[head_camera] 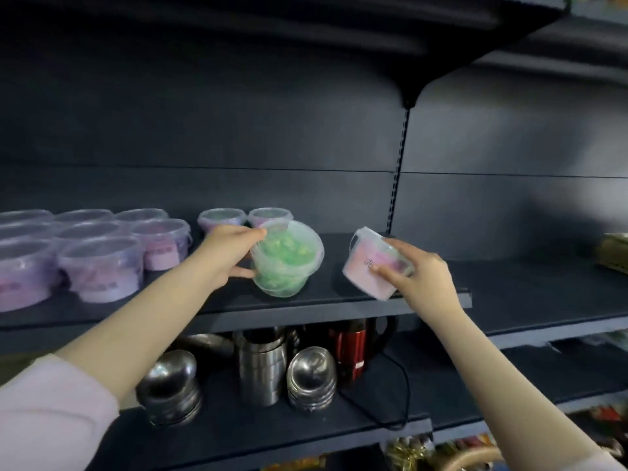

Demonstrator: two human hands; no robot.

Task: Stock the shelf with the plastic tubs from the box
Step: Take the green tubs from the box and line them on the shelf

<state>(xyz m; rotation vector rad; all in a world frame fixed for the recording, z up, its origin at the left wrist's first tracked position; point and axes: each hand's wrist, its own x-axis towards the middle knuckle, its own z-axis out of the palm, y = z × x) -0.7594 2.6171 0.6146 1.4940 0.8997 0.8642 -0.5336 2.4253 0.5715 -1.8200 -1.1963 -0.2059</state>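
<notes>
My left hand (227, 254) grips a clear plastic tub with green contents (287, 258), tilted a little toward me, at the middle of the dark shelf (339, 307). My right hand (419, 275) holds a tub with pink contents (373, 263), tipped on its side just above the shelf's front edge, to the right of the green one. Several purple tubs (102, 263) stand in rows on the shelf's left part, and two more purple tubs (222, 219) stand behind the green one. The box is out of view.
The shelf below carries stacked steel bowls (311, 375), steel cups (261, 365), another bowl stack (170, 385) and a red kettle (353, 348) with a black cord. A yellowish box (613, 253) lies at the far right. An upright post (399, 171) splits the back panel.
</notes>
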